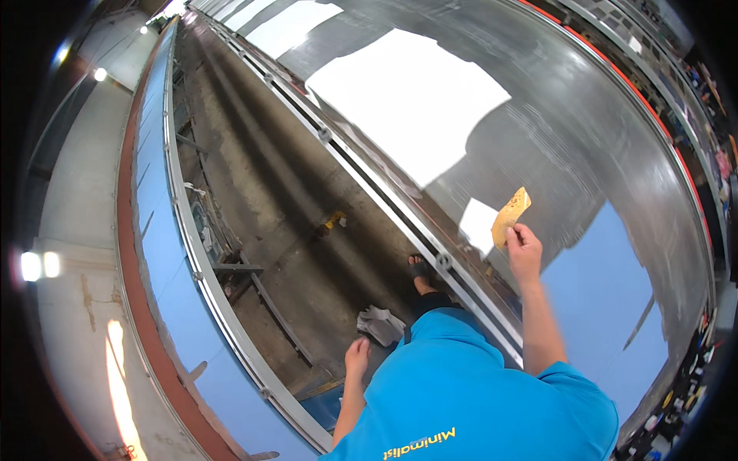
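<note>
My right hand (523, 244) pinches a thin, curved, yellowish flat piece (510, 217) with brown specks, held up over the long dark table (569, 142). Beneath and beside it lies a small white panel (478, 225). A large white panel (411, 100) with shaped edges lies flat farther along the table, and a light blue panel (603, 296) spreads to the right of my right forearm. My left hand (357, 356) hangs low at my left side with its fingers curled in; nothing shows in it. Just beyond it is a crumpled grey cloth (380, 326).
A metal rail (361, 169) with round fittings runs along the table's near edge. To my left, past the concrete aisle (284, 154), another long table carries light blue panels (173, 284). A yellow object (335, 220) lies on the aisle floor. More white panels (292, 27) lie far ahead.
</note>
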`<state>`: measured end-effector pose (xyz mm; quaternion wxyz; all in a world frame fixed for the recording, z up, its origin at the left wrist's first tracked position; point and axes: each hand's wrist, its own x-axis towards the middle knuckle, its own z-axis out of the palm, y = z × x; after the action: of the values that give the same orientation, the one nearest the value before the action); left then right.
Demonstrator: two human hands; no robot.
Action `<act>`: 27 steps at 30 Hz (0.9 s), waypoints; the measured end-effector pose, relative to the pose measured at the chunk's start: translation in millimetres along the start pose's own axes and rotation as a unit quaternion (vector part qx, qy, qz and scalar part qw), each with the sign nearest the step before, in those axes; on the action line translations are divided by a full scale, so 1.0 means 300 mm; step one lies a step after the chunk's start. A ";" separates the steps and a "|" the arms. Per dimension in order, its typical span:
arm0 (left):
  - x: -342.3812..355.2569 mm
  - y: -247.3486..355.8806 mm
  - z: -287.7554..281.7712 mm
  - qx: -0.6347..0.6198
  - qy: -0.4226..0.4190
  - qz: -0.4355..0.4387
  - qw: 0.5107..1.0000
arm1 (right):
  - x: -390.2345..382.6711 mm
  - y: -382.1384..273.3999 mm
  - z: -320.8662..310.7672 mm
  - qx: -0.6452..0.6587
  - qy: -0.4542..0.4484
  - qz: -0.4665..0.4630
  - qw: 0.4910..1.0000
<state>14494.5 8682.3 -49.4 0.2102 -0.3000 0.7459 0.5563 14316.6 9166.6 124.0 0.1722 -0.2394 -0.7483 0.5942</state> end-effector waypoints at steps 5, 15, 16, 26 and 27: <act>-0.126 0.021 -0.282 0.124 0.040 -0.227 0.965 | 0.309 -0.129 0.355 -0.102 -0.039 -0.119 0.987; 0.257 0.218 -0.373 -0.042 0.055 -0.194 0.979 | 0.950 -0.104 0.678 -0.412 0.087 -0.151 0.894; 0.351 0.247 -0.398 -0.037 0.033 -0.183 0.982 | 0.971 -0.092 0.705 -0.455 0.082 -0.116 0.879; 1.105 0.591 -0.835 -0.058 -0.040 -0.184 0.980 | 0.712 -0.296 1.216 -0.149 -0.051 -0.012 0.987; 1.172 0.619 -0.921 -0.054 -0.035 -0.189 0.980 | 0.728 -0.283 1.191 -0.163 0.032 -0.005 0.986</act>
<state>14116.4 8380.5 -65.4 0.3207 -0.4269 0.6368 0.5562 13929.3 8986.0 116.8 0.1578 -0.2792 -0.8304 0.4556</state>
